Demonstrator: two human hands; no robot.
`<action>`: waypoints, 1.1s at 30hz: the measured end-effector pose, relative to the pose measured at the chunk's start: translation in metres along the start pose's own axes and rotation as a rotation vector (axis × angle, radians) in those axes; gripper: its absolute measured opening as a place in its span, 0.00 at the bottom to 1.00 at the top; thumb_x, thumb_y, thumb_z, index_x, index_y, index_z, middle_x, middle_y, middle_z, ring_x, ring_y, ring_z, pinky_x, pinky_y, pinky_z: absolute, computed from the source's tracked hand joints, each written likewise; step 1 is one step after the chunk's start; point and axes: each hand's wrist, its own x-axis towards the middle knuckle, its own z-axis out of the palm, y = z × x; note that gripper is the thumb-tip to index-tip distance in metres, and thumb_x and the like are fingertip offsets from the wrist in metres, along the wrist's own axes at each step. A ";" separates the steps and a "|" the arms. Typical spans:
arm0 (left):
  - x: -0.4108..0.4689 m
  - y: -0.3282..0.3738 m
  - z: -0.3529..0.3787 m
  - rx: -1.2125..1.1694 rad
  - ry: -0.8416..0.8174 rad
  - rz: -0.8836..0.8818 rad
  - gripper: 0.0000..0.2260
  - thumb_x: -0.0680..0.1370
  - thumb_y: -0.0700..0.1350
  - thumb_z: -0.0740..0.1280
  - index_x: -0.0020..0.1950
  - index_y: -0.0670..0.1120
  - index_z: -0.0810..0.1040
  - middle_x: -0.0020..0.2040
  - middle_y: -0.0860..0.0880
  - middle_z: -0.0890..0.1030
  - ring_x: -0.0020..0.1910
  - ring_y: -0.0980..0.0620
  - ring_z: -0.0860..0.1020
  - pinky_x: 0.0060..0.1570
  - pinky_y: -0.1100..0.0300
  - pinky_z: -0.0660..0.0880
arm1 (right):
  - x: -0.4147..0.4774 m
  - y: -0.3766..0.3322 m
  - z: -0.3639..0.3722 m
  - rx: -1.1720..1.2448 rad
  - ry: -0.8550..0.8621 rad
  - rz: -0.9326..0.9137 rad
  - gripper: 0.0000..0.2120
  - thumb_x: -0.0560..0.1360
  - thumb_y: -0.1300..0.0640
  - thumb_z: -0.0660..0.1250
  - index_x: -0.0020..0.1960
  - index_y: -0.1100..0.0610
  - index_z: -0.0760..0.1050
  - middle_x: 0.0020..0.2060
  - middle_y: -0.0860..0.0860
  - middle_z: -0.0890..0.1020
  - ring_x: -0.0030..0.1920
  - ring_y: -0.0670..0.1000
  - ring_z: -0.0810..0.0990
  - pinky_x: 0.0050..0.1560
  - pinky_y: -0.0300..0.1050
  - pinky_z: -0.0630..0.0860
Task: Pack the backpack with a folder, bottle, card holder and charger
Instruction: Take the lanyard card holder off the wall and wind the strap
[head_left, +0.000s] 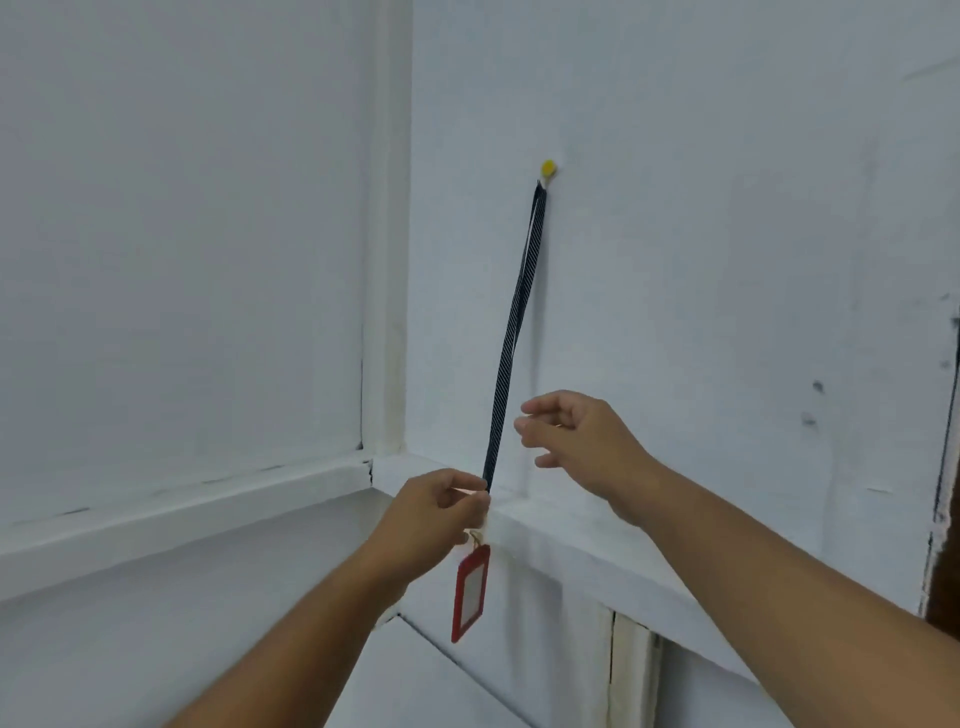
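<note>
The left hand (441, 501) pinches the lanyard (511, 338) above the red card holder (470, 592), pulling it taut from the hook (547, 170), while the right hand (576, 436) hovers beside it, fingers loosely spread and empty.

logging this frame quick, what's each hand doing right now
Left hand: closed, pinching the lower end of the dark lanyard just above the red card holder.
Right hand: open, fingers spread, holding nothing, beside the lanyard.

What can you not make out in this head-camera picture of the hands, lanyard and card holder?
- Head view: lanyard clip, covered by left hand.
- Card holder: its insert is blurred, nothing readable.
- Backpack, folder, bottle, charger: outside the frame.
- Right hand palm faces away.
</note>
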 end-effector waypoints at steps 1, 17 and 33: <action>0.013 0.005 -0.003 -0.045 0.001 -0.006 0.07 0.79 0.51 0.70 0.56 0.55 0.82 0.46 0.56 0.88 0.47 0.56 0.86 0.48 0.59 0.83 | 0.015 -0.011 -0.004 -0.001 0.022 0.006 0.11 0.75 0.50 0.73 0.56 0.51 0.79 0.52 0.52 0.85 0.51 0.49 0.85 0.52 0.47 0.84; 0.105 0.018 0.009 0.041 -0.064 0.032 0.09 0.81 0.46 0.68 0.45 0.47 0.85 0.42 0.49 0.87 0.39 0.56 0.83 0.46 0.59 0.80 | 0.158 -0.055 0.024 -0.467 0.263 0.073 0.15 0.78 0.52 0.70 0.42 0.60 0.69 0.42 0.59 0.82 0.43 0.61 0.85 0.49 0.55 0.82; 0.122 0.093 -0.026 -0.308 0.048 0.192 0.07 0.81 0.42 0.69 0.48 0.43 0.86 0.39 0.46 0.88 0.37 0.52 0.85 0.38 0.66 0.80 | 0.168 -0.124 0.003 -0.073 0.393 -0.274 0.12 0.83 0.58 0.60 0.52 0.65 0.78 0.45 0.60 0.85 0.36 0.51 0.82 0.35 0.38 0.80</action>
